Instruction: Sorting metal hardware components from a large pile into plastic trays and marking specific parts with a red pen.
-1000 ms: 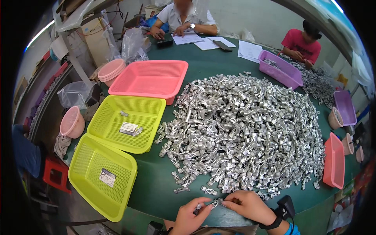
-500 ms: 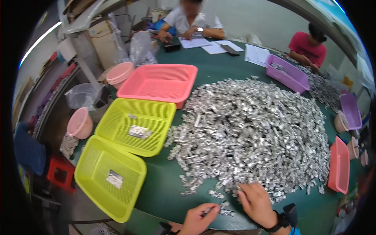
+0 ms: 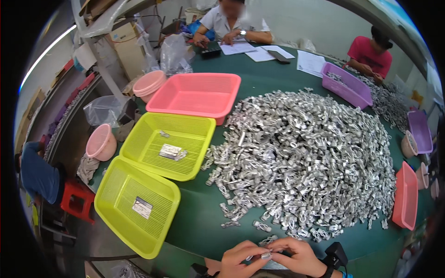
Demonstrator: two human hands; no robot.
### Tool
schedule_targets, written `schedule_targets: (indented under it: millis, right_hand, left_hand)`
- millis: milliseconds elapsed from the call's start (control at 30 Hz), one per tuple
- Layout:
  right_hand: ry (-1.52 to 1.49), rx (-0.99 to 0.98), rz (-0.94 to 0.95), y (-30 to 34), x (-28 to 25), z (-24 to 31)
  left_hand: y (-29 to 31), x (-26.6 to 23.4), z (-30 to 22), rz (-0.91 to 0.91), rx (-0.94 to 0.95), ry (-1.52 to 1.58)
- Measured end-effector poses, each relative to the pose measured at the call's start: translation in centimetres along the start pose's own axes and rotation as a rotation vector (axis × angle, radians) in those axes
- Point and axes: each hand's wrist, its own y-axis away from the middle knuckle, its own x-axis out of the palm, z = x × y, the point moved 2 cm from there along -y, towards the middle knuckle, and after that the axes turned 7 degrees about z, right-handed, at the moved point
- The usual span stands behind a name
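Note:
Close to the near edge of the green table, my two hands meet with fingertips bent together. My left hand (image 3: 237,260) pinches a small silver metal part. Coming from the other side, my right hand (image 3: 299,257) has thumb and fingers closed at the same silver metal part (image 3: 266,255); fingers hide some of it. Just beyond my hands lie a few loose parts of the same sort, one being a looped silver piece (image 3: 262,226). Behind them rises a big heap of silver metal parts (image 3: 306,162).
Two yellow-green baskets (image 3: 207,153) (image 3: 172,217) at left hold small items. A pink basket (image 3: 194,113), a purple basket (image 3: 366,99) and a coral tray (image 3: 405,197) surround the heap. Two people (image 3: 229,23) (image 3: 371,55) sit across the table; another person (image 3: 39,171) is beside a red stool (image 3: 76,201).
My right hand has left the heap's near edge and come down left to meet my left hand. The whole view has shifted slightly.

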Motion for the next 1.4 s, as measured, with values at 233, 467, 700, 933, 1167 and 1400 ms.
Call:
schedule_targets:
  millis: [233,467,700,933,1167,1400]
  right_hand:
    - [-0.003,0.019,-0.008,0.2,-0.2,-0.2]
    - [-0.15,-0.056,0.027,0.9,0.1,0.9]
    - [-0.184,-0.016,-0.004,0.6,0.5,0.1]
    - [0.59,-0.286,-0.079,0.5,-0.8,2.7]
    - [0.296,0.059,-0.11,0.1,-1.6,2.2]
    - [0.199,-0.014,0.085,-0.3,-2.2,0.8]
  left_hand:
    - [-0.1,0.7,-1.0,-0.003,-0.008,-0.073]
    - [0.8,1.4,2.0,-0.025,-0.575,0.499]
    - [1.7,1.4,3.8,0.038,-0.635,0.553]
    - [0.7,2.4,2.8,0.068,-0.709,0.957]
    - [0.3,2.5,1.7,0.238,-0.796,1.344]
    - [0.2,2.9,1.5,0.357,-0.748,1.309]
